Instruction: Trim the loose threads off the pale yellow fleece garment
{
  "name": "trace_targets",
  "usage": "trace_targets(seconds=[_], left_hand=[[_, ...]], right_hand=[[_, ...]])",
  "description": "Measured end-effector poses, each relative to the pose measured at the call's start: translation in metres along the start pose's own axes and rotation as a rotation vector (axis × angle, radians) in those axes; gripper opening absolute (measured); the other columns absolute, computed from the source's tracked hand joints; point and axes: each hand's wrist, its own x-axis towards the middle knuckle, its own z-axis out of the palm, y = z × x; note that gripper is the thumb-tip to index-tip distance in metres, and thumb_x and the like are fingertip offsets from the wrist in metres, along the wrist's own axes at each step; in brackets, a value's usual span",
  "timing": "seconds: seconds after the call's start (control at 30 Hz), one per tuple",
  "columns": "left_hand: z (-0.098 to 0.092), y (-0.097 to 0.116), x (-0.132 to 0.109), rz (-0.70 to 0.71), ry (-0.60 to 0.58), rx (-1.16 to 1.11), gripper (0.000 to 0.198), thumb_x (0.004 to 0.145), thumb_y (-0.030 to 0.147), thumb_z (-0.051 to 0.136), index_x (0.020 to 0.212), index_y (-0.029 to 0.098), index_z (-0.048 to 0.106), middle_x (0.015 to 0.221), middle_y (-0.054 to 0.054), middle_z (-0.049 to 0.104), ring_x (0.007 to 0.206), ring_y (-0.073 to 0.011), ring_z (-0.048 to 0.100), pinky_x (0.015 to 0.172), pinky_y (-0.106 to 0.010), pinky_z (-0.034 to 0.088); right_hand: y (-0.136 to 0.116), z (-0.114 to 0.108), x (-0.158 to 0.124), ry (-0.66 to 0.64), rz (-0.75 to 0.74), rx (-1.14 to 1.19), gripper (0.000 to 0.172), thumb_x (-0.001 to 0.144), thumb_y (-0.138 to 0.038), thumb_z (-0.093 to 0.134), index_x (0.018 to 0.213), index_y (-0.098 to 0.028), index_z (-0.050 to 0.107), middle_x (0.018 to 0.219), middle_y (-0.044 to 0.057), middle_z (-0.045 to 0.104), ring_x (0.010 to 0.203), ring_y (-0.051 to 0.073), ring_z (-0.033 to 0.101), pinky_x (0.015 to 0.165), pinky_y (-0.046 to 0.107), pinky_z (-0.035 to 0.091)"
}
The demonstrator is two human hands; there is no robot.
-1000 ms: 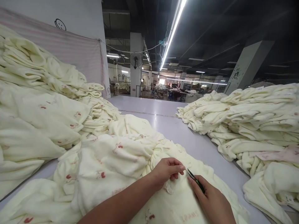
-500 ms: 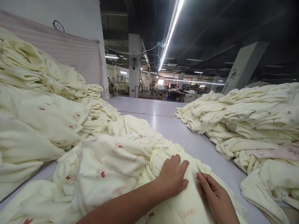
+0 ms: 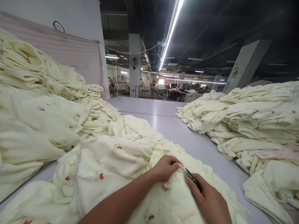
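A cream fleece garment (image 3: 121,168) with small red prints lies crumpled on the table in front of me. My left hand (image 3: 164,167) is closed, pinching a fold of its fabric near the middle. My right hand (image 3: 206,197) is closed on small thread snips (image 3: 192,179) with a green handle. The blades point at the pinched fold and touch it, right beside my left fingertips.
A tall heap of the same cream garments (image 3: 35,102) fills the left side. Another stacked pile (image 3: 252,121) lines the right. A grey table (image 3: 187,137) runs between them toward a pillar (image 3: 135,65) and distant work tables.
My left hand lay flat on the fabric half a second ago; now it pinches up a fold. My right hand has brought the snips left to that fold.
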Motion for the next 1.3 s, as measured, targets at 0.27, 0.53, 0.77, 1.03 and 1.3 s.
trace_targets(seconds=[0.27,0.53,0.77,1.03,1.3], left_hand=[[0.000,-0.002,0.000,-0.030,-0.013,-0.177,0.026,0.068,0.025,0.054,0.081,0.009,0.069,0.075,-0.006,0.066,0.071,-0.0151,0.056,0.066,-0.024,0.042],[-0.001,-0.003,-0.001,-0.067,-0.018,-0.216,0.022,0.066,0.023,0.056,0.078,0.011,0.070,0.068,-0.002,0.063,0.066,-0.0138,0.053,0.061,-0.023,0.039],[-0.001,-0.001,-0.003,-0.075,-0.014,-0.217,0.022,0.066,0.021,0.055,0.078,0.010,0.070,0.067,-0.002,0.062,0.065,-0.0124,0.051,0.059,-0.022,0.037],[-0.001,-0.005,-0.002,-0.079,-0.027,-0.199,0.025,0.068,0.023,0.056,0.083,0.009,0.070,0.076,-0.006,0.066,0.071,-0.0145,0.056,0.064,-0.022,0.042],[-0.002,0.036,-0.038,0.081,0.036,0.046,0.022,0.072,0.023,0.056,0.090,0.014,0.066,0.087,-0.007,0.063,0.082,-0.0186,0.054,0.075,-0.030,0.044]], right_hand=[[-0.004,0.005,0.001,-0.011,0.002,-0.084,0.039,0.081,-0.063,0.026,0.087,-0.034,0.051,0.063,-0.005,0.061,0.067,0.024,0.056,0.060,0.033,0.035],[0.004,0.001,-0.002,-0.049,0.039,0.010,0.042,0.080,-0.065,0.023,0.087,-0.034,0.052,0.065,-0.008,0.061,0.069,0.019,0.056,0.064,0.030,0.037],[-0.001,0.000,-0.005,-0.063,0.025,-0.046,0.039,0.079,-0.063,0.028,0.082,-0.034,0.053,0.063,-0.007,0.060,0.067,0.020,0.055,0.061,0.030,0.036],[-0.007,0.009,-0.003,0.024,0.008,-0.061,0.035,0.080,-0.060,0.031,0.080,-0.034,0.054,0.056,-0.005,0.058,0.060,0.022,0.054,0.057,0.031,0.032],[0.046,-0.008,-0.010,0.265,0.009,0.452,0.049,0.077,-0.066,0.032,0.085,-0.022,0.051,0.078,0.003,0.062,0.072,0.018,0.060,0.064,0.025,0.049]])
